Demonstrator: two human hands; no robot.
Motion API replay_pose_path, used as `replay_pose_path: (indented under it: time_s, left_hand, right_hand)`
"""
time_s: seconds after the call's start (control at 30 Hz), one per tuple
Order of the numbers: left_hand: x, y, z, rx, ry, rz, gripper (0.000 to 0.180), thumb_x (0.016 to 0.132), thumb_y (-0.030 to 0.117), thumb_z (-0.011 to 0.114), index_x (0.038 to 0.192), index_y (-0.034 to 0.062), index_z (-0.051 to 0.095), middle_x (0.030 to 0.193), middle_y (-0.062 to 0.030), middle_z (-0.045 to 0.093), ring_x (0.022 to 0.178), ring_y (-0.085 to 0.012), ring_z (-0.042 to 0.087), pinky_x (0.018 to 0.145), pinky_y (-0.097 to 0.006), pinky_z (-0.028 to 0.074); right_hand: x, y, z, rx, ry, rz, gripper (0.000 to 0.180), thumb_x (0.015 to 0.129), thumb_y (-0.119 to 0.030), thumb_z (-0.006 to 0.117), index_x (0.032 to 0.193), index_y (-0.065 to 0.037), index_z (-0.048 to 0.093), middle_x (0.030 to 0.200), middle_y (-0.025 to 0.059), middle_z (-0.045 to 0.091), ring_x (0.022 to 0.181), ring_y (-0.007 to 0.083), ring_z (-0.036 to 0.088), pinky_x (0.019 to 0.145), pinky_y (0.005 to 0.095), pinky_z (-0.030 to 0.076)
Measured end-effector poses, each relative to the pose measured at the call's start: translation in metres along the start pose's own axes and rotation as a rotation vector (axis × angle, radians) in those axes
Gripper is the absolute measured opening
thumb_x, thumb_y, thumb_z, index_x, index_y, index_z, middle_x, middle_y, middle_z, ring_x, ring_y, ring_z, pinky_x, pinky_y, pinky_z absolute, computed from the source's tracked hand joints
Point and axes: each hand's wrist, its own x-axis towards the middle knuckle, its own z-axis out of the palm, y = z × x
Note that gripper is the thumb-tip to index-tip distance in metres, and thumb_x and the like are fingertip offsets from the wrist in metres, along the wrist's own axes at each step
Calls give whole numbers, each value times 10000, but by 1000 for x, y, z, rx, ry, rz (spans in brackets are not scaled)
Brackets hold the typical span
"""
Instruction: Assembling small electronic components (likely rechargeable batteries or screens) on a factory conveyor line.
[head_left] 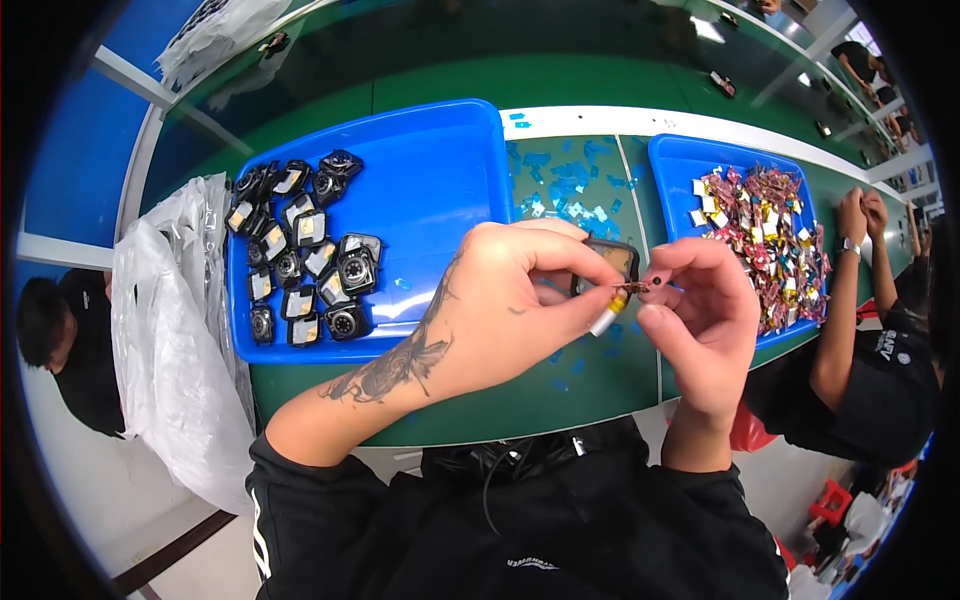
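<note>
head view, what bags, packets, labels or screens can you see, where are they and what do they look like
Clear plastic bag: left table edge, crumpled, see-through.
Second plastic bag: far left of table, crumpled, whitish.
Small packets: heaped in right blue tray, red, white and yellow.
Small camera units: left blue tray, black, pale square faces.

The left hand [510, 300] and the right hand [700, 320] meet over a green table [500, 400], pinching thin wires [632, 288] on a small dark device [608, 262] with a white-and-yellow piece [608, 315] hanging below. Left of the left hand lies a blue tray [440, 170] of black camera modules [305, 250]. Beyond the right hand sits a second blue tray [675, 165] of small wired parts [770, 235]. Blue film scraps [565, 185] lie between the 2 trays.
</note>
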Motion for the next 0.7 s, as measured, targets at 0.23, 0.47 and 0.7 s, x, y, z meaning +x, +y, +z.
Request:
replay_pose_path:
  time_s: [0.23,0.47,0.7]
  left_hand:
    - [-4,-10,14,-212,61,26,334,869,-122,594,1195,-55,628,1143,-124,610,1057,-172,624,908,-258,523]
    - [-5,-14,22,-256,121,36,329,885,-103,590,1207,-46,622,1287,-171,573,1119,-194,604,961,-295,497]
    - [-7,-15,26,-384,144,106,348,908,-93,541,1241,-15,603,1196,-115,612,1110,-209,623,930,-275,526]
  right_hand:
    - [0,17,11,-274,219,-170,378,791,71,711,1133,21,557,872,36,621,765,64,570,675,191,453]
    - [-4,27,13,-374,265,-272,390,780,66,722,1120,9,538,824,24,633,730,64,567,656,197,438]
    - [1,30,22,-289,300,-226,451,790,82,685,1193,-13,506,968,45,576,855,73,543,658,188,450]
